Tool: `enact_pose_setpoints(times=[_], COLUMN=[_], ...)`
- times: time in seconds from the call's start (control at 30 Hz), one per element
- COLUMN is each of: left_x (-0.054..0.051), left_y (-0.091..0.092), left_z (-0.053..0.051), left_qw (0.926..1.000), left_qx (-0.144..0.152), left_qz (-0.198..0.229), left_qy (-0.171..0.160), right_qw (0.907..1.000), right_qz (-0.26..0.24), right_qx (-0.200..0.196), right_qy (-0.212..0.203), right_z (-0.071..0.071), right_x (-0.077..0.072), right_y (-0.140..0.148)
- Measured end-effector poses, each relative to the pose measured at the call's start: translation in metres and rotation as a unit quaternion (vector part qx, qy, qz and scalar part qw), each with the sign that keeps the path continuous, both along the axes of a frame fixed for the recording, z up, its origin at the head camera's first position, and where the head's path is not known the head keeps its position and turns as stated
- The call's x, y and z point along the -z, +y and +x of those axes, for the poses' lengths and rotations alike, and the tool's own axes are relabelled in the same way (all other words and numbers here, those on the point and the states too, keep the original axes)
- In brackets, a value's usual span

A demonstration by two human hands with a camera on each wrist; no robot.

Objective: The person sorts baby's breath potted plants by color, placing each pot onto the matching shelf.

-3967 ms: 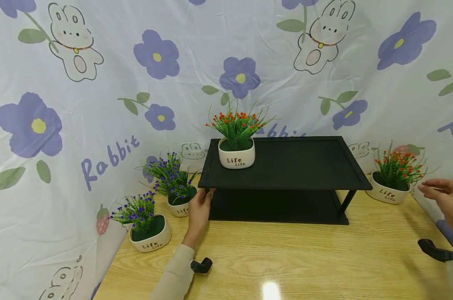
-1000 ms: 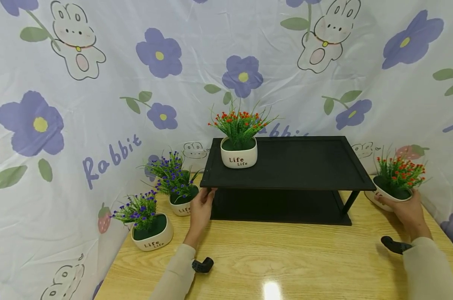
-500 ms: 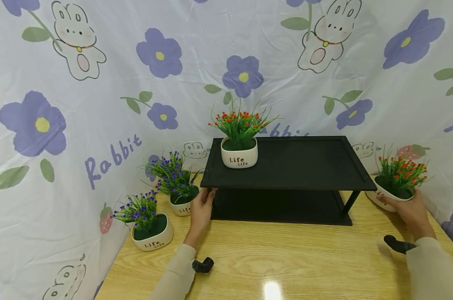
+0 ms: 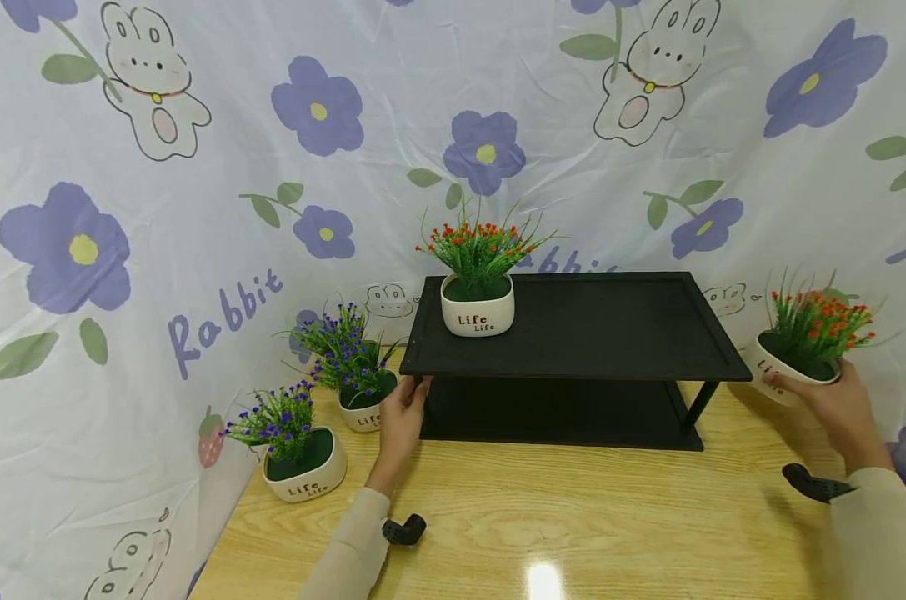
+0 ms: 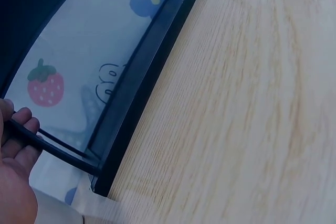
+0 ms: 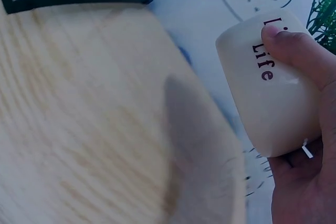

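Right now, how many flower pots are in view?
4: top pot on the shelf, held pot in the right hand, front pot and rear pot on the table at left. Foliage may hide more.

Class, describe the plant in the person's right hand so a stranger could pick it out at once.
Find the black shelf on the wooden table. Beyond its right end, the right hand holds a red-flowered potted plant. The other red-flowered plant sits on the shelf's top; only this one is held.
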State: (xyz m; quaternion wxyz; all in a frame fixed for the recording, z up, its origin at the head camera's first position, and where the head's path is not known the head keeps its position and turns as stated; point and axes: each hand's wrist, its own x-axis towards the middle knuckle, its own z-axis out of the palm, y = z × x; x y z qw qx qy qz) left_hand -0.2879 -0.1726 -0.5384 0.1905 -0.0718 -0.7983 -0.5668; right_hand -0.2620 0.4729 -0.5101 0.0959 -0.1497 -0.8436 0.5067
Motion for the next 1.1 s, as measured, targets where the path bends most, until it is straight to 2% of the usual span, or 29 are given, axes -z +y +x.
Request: enact_pose_setpoints(times=[0.33, 0.53, 0.77, 0.97, 1.1], left_x=[0.001, -0.001, -0.001, -0.001, 0.000], left_y=[0.001, 0.001, -0.001, -0.001, -0.001], left_z=[0.000, 0.000, 0.000, 0.000, 0.000], left_qw=[0.9998, 0.9995, 0.9995, 0.9995, 0.9995], left_qx=[0.002, 0.001, -0.001, 0.003, 0.003], left_qz=[0.018, 0.017, 0.009, 0.009, 0.010], left_qy=[-0.012, -0.028, -0.031, -0.029, -0.030], right_qw=[0.9994, 0.9971, 0.9966, 0.9959, 0.9948], right_qz=[0.032, 0.075, 0.077, 0.088, 0.094], right_qx=[0.009, 0.012, -0.004, -0.009, -0.020], right_qy=[-0.004, 0.002, 0.028, 0.019, 0.033], right_z=[0.002, 0.004, 0.003, 0.003, 0.002], right_x=[-0.037, -0.054, -0.071, -0.086, -0.092], right_y=[-0.001, 0.000, -0.005, -0.010, -0.012])
